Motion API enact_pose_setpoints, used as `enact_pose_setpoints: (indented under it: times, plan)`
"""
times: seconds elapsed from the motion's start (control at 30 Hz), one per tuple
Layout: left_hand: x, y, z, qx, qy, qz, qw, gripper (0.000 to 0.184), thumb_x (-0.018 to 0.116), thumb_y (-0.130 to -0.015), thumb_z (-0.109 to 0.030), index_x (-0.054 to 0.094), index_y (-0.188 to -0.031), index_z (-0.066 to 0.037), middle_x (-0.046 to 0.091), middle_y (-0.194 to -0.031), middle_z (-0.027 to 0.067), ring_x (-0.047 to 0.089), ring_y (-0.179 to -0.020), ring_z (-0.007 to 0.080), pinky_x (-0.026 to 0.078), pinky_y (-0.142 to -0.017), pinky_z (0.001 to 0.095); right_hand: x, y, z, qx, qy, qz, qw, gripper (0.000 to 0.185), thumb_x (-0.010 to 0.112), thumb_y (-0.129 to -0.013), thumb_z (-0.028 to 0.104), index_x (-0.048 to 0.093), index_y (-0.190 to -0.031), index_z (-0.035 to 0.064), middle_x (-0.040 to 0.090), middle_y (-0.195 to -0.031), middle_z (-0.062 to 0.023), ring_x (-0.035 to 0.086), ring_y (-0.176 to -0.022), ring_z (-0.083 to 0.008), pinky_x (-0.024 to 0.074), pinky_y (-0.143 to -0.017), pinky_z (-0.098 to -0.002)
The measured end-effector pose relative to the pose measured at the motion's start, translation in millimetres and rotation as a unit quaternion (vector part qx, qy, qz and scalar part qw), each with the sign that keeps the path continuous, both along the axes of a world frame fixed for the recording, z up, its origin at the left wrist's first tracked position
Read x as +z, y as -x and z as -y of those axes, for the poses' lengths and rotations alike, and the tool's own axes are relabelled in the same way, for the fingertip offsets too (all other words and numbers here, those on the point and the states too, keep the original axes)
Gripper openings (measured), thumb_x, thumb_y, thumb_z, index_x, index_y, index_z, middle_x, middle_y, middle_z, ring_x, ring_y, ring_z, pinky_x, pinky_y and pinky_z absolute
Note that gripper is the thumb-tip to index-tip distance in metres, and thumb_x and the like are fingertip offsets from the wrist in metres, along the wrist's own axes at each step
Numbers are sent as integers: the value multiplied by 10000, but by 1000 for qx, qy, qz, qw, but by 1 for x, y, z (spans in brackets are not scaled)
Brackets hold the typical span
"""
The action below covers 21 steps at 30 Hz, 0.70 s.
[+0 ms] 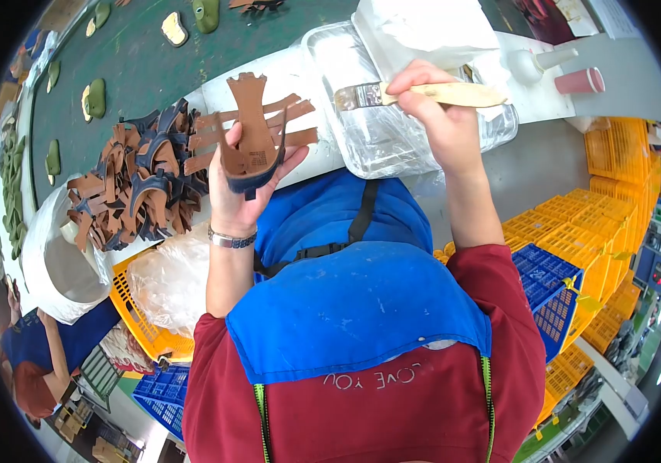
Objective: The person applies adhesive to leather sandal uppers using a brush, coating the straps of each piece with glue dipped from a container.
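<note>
My left hand (234, 181) grips a brown sandal upper (255, 127), its straps spread out to the sides and its dark blue heel part toward me. In my right hand (434, 104) is a flat paintbrush (461, 95) with a pale wooden handle. Its bristles point left, over a tray (338, 143) lined with clear plastic; whether they touch anything in it, I cannot tell. A gap separates the brush from the sandal upper. Left of my left hand lies a heap of similar brown and dark blue sandal uppers (145, 174).
Green shoes (96, 98) sit on a green surface (145, 62) at the back left. A white bottle (527, 68) and a pink cup (577, 81) stand right of the tray. Yellow crates (616, 154) and a blue crate (550, 289) are stacked at right. Another person (37, 355) is at lower left.
</note>
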<state>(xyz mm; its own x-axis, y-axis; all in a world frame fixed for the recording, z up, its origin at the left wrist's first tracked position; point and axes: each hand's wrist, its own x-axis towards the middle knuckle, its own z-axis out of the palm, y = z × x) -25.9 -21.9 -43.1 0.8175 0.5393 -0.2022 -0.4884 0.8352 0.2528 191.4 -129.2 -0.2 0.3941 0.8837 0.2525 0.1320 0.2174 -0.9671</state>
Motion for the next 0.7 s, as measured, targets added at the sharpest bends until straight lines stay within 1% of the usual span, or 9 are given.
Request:
enact_pose_setpoints:
  times: [0.03, 0.13, 0.3, 0.4, 0.47, 0.57, 0.63, 0.67, 0.7]
  plan:
    - [3, -1, 0, -3, -15, 6, 1000, 429, 319, -892, -270, 385, -1179, 41, 478, -1155, 218, 519, -990, 394, 380, -911, 530, 4, 1, 2, 3, 3, -48, 999, 89, 527, -732, 46, 597, -759, -2, 549, -750, -38, 500, -704, -110, 389, -635, -230]
    - [7, -4, 0, -9, -39, -15, 999, 444, 315, -882, -258, 354, -1209, 40, 465, -1178, 216, 528, -987, 374, 393, -906, 519, 4, 7, 5, 45, -19, -64, 997, 93, 525, -731, 39, 599, -771, -2, 549, -756, -40, 498, -716, -105, 385, -648, -226]
    - [10, -4, 1, 6, -58, -32, 998, 459, 340, -859, -235, 343, -1220, 48, 473, -1169, 205, 540, -977, 352, 414, -894, 486, 1, 17, 1, 64, 0, -32, 997, 103, 503, -731, 33, 590, -772, -2, 528, -758, -45, 477, -711, -105, 368, -638, -223]
    - [12, -3, 5, 20, -154, -104, 982, 440, 365, -850, -226, 372, -1193, 49, 494, -1139, 188, 553, -960, 322, 430, -876, 454, -6, 18, -5, 69, 43, -2, 997, 102, 497, -737, 37, 588, -768, 2, 525, -759, -39, 473, -712, -104, 365, -638, -220]
    - [8, -1, 4, 32, -182, -165, 969, 416, 388, -845, -216, 394, -1167, 47, 506, -1120, 175, 558, -955, 306, 439, -862, 431, -7, 16, -7, 80, 73, 9, 994, 100, 499, -739, 39, 589, -764, 3, 533, -756, -37, 484, -716, -106, 372, -644, -221]
    - [-14, 5, 0, 47, -155, -212, 964, 372, 421, -841, -198, 423, -1128, 38, 518, -1098, 157, 559, -957, 291, 448, -846, 402, 0, 12, -6, 92, 99, 11, 991, 101, 499, -734, 33, 591, -760, -1, 543, -748, -35, 493, -713, -105, 378, -645, -221]
    - [-14, 2, -1, 53, -164, -183, 968, 340, 436, -841, -186, 441, -1104, 28, 524, -1085, 146, 559, -960, 279, 450, -841, 388, 4, 8, -6, 86, 99, 5, 991, 104, 501, -727, 28, 594, -763, -3, 547, -743, -35, 492, -703, -103, 378, -638, -221]
    - [-8, 3, -3, 52, -18, -182, 982, 333, 434, -844, -185, 445, -1102, 24, 524, -1086, 146, 560, -957, 274, 450, -842, 382, 6, 7, -5, 76, 83, -6, 994, 107, 502, -722, 25, 596, -765, -3, 550, -744, -36, 491, -701, -102, 378, -635, -219]
    - [16, -1, -5, 52, 130, -178, 974, 326, 431, -848, -184, 448, -1101, 20, 524, -1086, 145, 561, -954, 270, 449, -844, 377, 9, 6, -4, 67, 68, -17, 995, 110, 503, -717, 22, 597, -768, -4, 553, -745, -37, 490, -699, -100, 378, -631, -218]
